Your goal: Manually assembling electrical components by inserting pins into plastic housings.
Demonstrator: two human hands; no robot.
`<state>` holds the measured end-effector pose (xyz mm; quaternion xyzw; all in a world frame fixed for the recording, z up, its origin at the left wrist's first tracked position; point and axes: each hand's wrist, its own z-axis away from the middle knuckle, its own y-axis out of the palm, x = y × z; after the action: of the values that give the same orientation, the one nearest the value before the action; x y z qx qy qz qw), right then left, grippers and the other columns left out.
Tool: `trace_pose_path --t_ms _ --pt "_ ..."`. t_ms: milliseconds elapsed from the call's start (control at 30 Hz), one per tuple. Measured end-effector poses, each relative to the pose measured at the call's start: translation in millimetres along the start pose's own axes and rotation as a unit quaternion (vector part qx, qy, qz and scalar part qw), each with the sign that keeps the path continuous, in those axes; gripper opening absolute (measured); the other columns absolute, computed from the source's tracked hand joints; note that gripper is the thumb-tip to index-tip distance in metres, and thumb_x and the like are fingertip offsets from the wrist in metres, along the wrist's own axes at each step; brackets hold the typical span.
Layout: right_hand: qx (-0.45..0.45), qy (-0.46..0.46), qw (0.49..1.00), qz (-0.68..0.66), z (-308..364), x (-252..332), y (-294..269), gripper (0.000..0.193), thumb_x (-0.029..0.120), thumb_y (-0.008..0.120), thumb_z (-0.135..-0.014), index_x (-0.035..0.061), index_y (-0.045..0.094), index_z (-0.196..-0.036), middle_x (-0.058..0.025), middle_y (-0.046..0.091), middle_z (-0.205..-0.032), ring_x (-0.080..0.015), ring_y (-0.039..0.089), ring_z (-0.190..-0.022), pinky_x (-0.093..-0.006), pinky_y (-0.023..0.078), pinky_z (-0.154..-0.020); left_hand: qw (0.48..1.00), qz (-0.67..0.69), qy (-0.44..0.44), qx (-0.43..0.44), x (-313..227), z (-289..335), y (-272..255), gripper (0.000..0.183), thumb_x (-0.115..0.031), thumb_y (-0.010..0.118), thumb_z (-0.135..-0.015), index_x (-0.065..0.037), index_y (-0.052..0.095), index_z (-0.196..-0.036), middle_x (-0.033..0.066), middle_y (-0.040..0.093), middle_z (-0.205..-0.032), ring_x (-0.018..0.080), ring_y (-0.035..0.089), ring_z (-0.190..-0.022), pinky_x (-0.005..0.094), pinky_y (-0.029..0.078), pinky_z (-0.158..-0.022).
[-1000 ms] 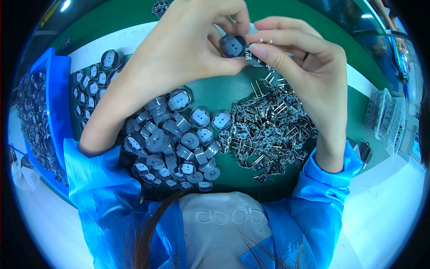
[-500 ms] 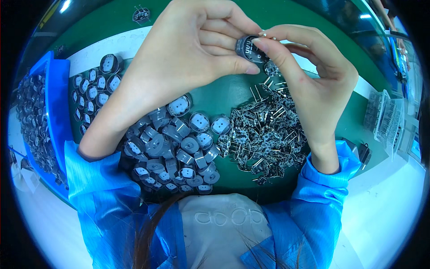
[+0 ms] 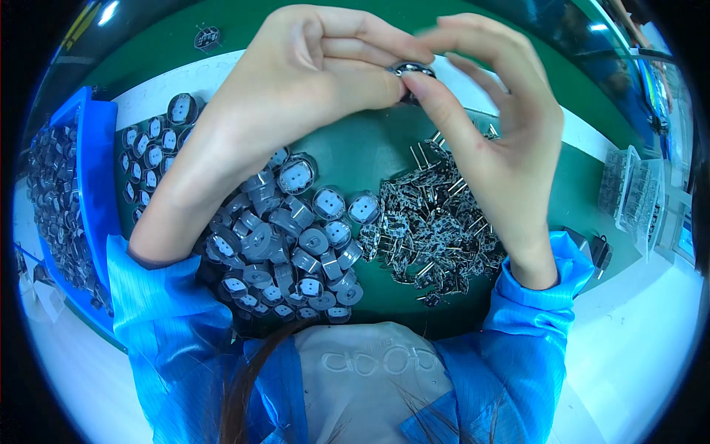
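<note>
My left hand (image 3: pixel 325 70) is closed around a small round dark housing (image 3: pixel 413 68), pinched between thumb and fingertips above the green mat. Much of that housing is hidden by fingers. The thumb of my right hand (image 3: pixel 503 103) presses against its near side, while the right index finger is lifted apart from the thumb and slightly blurred. Below the left wrist lies a heap of round grey housings (image 3: pixel 277 244), some showing white inner faces with dark holes. Beneath my right hand is a heap of small black circuit boards (image 3: pixel 436 222) with metal pins.
A blue bin (image 3: pixel 100 177) full of similar grey housings stands at the left edge. More housings (image 3: pixel 153 155) stand in rows beside it. One loose circuit board (image 3: pixel 208 38) lies at the far left. Clear plastic trays (image 3: pixel 629 189) are at the right.
My right index finger has lifted off the held housing, and the right hand has shifted left. The housing has tilted, so its top face shows less. The heaps look the same.
</note>
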<state>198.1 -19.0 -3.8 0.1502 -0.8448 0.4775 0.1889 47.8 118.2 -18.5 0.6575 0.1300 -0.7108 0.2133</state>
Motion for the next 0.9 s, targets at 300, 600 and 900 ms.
trace_pose_path --t_ms 300,600,900 --pt "0.086 0.203 0.867 -0.446 7.6 3.2 5.6 0.031 -0.005 0.056 -0.099 -0.0095 0.054 -0.129 -0.015 0.065 -0.121 -0.0172 0.063 -0.112 -0.0279 0.052 -0.096 0.997 -0.047 0.062 0.014 -8.3 7.3 14.7 0.027 0.01 0.065 -0.086 0.005 0.066 -0.113 0.0142 0.072 -0.111 0.0173 0.07 -0.104 0.0292 0.055 -0.096" --pt "0.02 0.09 0.992 -0.086 2.9 -34.5 0.0 0.035 -0.002 0.071 -0.083 0.0048 0.068 -0.117 -0.0148 0.071 -0.101 -0.0271 0.07 -0.083 -0.0361 0.057 -0.075 0.965 -0.253 0.072 -0.01 20.1 -32.0 -59.0 0.024 -0.001 0.061 -0.092 0.0 0.067 -0.115 0.0077 0.072 -0.11 0.0114 0.067 -0.104 0.0277 0.053 -0.093" --pt "0.21 0.217 0.948 0.105 9.0 -20.9 -18.1 0.024 0.021 0.08 -0.079 0.003 0.072 -0.093 -0.0138 0.07 -0.082 -0.0311 0.069 -0.079 -0.0408 0.054 -0.072 0.71 -0.655 0.076 -0.249 24.7 -30.7 -96.2 0.04 -0.029 0.061 -0.099 0.006 0.062 -0.119 0.0239 0.061 -0.125 0.0379 0.055 -0.118 0.0411 0.046 -0.101"
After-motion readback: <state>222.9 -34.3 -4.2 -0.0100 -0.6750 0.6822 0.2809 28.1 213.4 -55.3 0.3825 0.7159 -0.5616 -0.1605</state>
